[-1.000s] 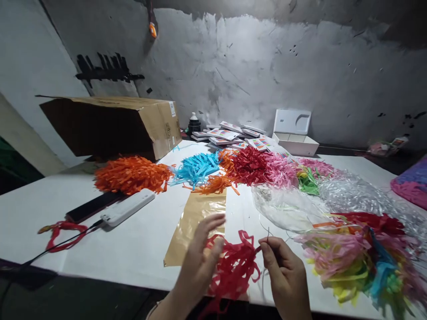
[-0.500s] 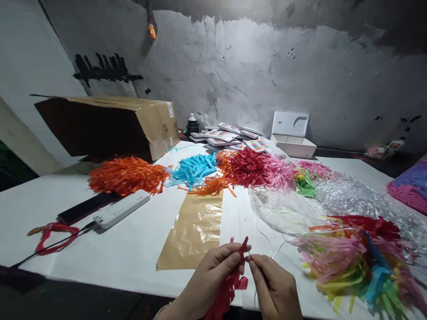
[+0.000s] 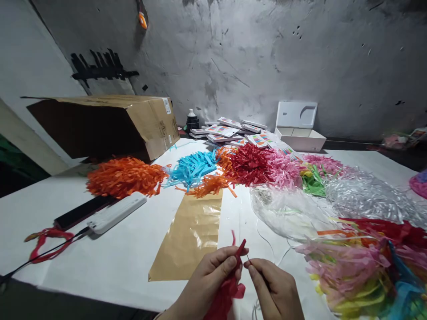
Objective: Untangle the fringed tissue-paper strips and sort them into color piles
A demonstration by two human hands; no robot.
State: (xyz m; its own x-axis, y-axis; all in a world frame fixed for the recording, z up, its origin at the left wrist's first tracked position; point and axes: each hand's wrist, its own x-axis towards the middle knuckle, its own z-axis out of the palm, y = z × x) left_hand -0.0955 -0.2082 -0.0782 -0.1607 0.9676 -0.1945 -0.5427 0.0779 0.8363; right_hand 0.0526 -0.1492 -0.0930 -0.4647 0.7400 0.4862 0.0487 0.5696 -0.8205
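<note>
- at the far left, lower half, a red cord (image 3: 42, 257) lies looped on the white table (image 3: 83, 271), a black cable (image 3: 55, 249) crossing it.
- just right of it, a dark phone-like slab (image 3: 83, 212) and a white bar-shaped device (image 3: 116, 213) lie side by side at a slant.
- in the upper left, a cardboard box (image 3: 153, 126) rests on its side, its dark opening toward the viewer.
- below the box, a bundle of orange strips (image 3: 125, 178) is heaped; a blue bundle (image 3: 193, 168) follows on its right.
- at centre, a brown sheet (image 3: 185, 240) lies flat, its lower right corner just beside the left hand.
- at bottom centre, the left hand (image 3: 210, 280) pinches red tissue (image 3: 223, 297) between thumb and fingers; a narrow twisted tip pokes up above them and the rest hangs below the hand.
- right of that, the right hand (image 3: 275, 286) pinches a thin strand (image 3: 247, 257) near the tip; whether it touches the tissue cannot be told.
- farther right, a clear plastic bag (image 3: 287, 215) lies crumpled, and multicoloured tissue (image 3: 350, 266) fills the lower right.
</note>
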